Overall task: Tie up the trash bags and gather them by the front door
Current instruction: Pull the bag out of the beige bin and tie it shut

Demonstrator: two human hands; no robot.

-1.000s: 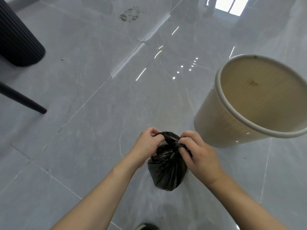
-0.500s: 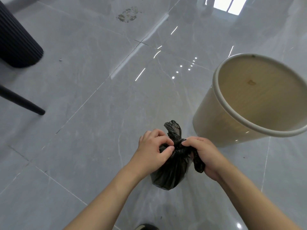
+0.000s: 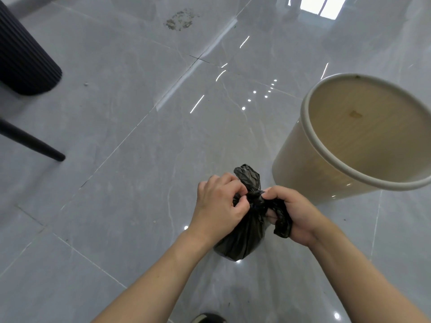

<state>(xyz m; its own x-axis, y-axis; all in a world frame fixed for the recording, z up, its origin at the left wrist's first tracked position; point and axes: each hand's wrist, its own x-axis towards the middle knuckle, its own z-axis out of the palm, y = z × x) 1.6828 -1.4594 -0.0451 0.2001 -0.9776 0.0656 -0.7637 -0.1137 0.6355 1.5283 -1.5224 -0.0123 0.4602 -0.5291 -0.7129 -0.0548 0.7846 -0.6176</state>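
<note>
You stand over a small black trash bag point(image 3: 241, 238) held just above the grey tiled floor point(image 3: 121, 173), both hands closed on its gathered neck. Your left hand point(image 3: 219, 206) pinches the plastic at the knot point(image 3: 255, 201), fingers curled tight; your right hand point(image 3: 293, 213) grips the other tail point(image 3: 282, 222), which now hangs down through its fist. A second ago the two ends were only being crossed at the top of the bag; half a second ago one end point(image 3: 248, 177) sprang upright, and it stands there now above a cinched twist. By the look of it the knot has been drawn closed and you are pulling it snug, so this bag is close to tied. The cream bin point(image 3: 300, 169) just beside the bag, to your right, stands unlined and looks empty. No front door is in view, so carrying the bag there appears to be the step that remains. A dark ribbed chair base point(image 3: 25, 57) sits well apart at the left.
</note>
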